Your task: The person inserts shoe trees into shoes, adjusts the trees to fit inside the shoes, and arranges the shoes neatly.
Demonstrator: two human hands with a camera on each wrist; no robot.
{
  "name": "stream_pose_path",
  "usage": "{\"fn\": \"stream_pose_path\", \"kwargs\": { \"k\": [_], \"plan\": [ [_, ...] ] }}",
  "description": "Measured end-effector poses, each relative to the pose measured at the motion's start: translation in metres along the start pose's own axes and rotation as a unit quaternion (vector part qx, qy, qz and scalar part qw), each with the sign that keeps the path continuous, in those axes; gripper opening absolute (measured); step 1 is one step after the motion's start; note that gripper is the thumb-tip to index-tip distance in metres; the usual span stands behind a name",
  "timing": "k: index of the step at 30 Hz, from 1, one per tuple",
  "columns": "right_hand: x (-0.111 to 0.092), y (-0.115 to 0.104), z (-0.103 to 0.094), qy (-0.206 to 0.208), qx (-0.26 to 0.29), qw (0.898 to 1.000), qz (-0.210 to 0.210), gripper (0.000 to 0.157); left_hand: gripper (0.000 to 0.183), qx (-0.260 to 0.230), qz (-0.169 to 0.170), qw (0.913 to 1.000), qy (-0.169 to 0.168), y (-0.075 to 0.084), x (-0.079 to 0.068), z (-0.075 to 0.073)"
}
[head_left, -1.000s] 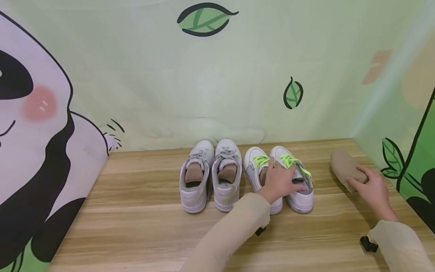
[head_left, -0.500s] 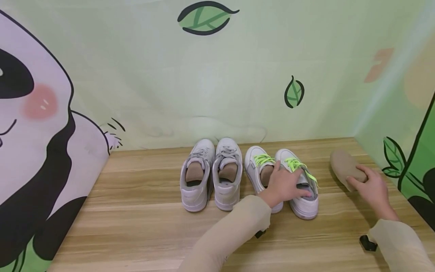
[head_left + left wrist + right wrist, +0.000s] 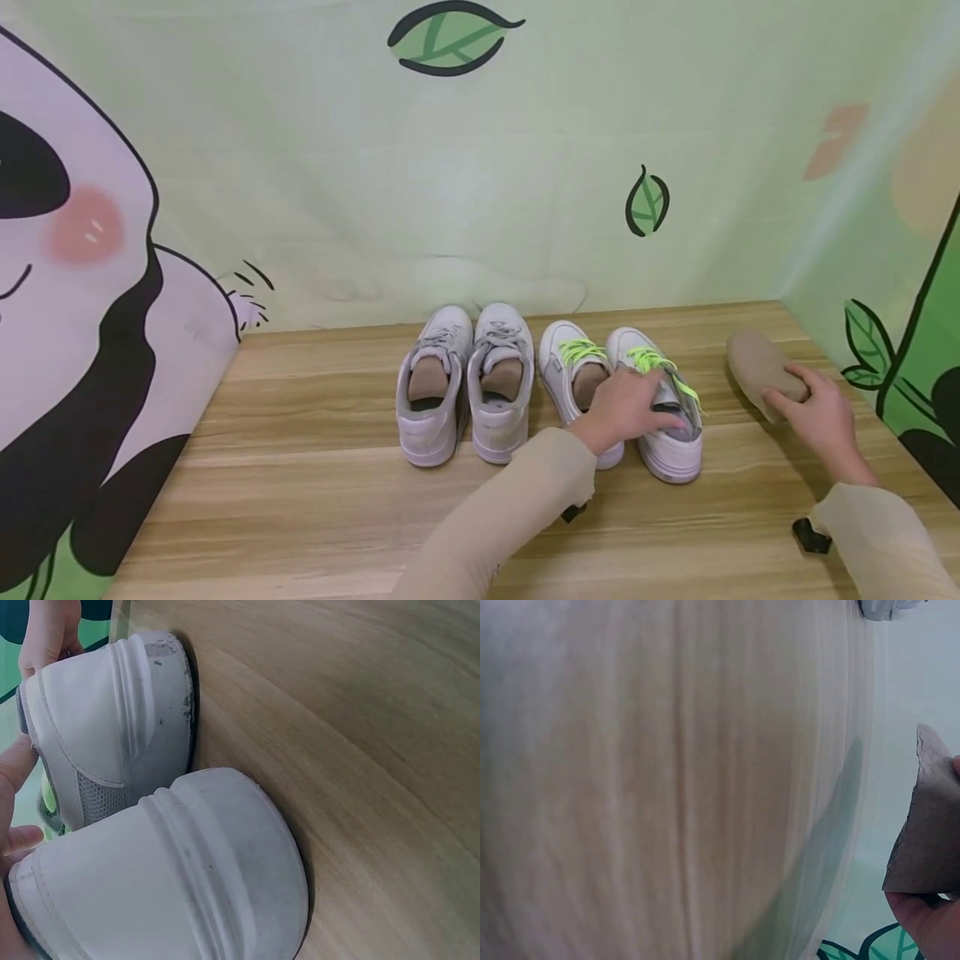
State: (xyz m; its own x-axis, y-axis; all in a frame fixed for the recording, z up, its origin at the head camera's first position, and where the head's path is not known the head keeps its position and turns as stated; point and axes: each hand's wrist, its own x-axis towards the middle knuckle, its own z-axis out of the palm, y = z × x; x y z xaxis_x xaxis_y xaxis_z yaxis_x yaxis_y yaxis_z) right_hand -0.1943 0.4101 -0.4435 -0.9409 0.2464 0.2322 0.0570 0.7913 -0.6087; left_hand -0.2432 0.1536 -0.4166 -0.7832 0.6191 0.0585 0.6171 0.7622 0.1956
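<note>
My left hand (image 3: 626,406) grips the collar of the right white sneaker (image 3: 670,458) with bright green laces, its thumb reaching into the heel opening. In the left wrist view, the thumb (image 3: 16,761) meets that sneaker's (image 3: 82,697) collar edge. Left of it stands the matching sneaker (image 3: 553,364), partly covered by my left hand, with a brown shoe insert inside. Off to the right, my right hand (image 3: 823,421) holds a similar brown shoe insert (image 3: 756,367) by its near end. The right wrist view shows this insert (image 3: 930,832) raised, its shadow on the wood below.
A pair of white and grey sneakers, left (image 3: 426,433) and right (image 3: 501,433), stands beside the green-laced pair, each with a brown insert inside. Behind the wooden surface (image 3: 300,500) rises a green printed backdrop (image 3: 480,183), with another panel (image 3: 840,258) along the right.
The right green-laced sneaker has shifted a little right and toward me, my left hand going with it. Lately the left fingers have lowered at its side. The right hand keeps its place with the insert.
</note>
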Motion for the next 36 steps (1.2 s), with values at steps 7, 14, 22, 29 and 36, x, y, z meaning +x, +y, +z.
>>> {"fn": "stream_pose_path", "kwargs": {
  "k": [7, 14, 22, 29, 36],
  "plan": [
    [0.000, 0.000, 0.000, 0.007, -0.004, 1.000, 0.000, 0.057, 0.071, 0.001, -0.001, 0.9998, -0.021, 0.002, 0.007, -0.001],
    [0.000, 0.002, 0.000, 0.007, -0.002, 1.000, 0.001, 0.057, 0.075, 0.025, -0.004, 0.9992, -0.032, 0.002, 0.015, 0.003],
    [-0.001, 0.003, 0.000, 0.002, 0.001, 1.000, 0.004, 0.058, 0.075, 0.013, -0.001, 0.9994, -0.031, -0.002, 0.023, 0.008],
    [-0.002, 0.004, 0.000, 0.003, 0.003, 1.000, 0.005, 0.058, 0.070, 0.004, -0.039, 0.9984, -0.040, 0.002, 0.025, 0.007],
    [-0.003, 0.004, 0.000, 0.002, 0.006, 1.000, 0.010, 0.058, 0.057, 0.034, -0.061, 0.9973, -0.024, 0.006, 0.026, 0.009]
  ]
}}
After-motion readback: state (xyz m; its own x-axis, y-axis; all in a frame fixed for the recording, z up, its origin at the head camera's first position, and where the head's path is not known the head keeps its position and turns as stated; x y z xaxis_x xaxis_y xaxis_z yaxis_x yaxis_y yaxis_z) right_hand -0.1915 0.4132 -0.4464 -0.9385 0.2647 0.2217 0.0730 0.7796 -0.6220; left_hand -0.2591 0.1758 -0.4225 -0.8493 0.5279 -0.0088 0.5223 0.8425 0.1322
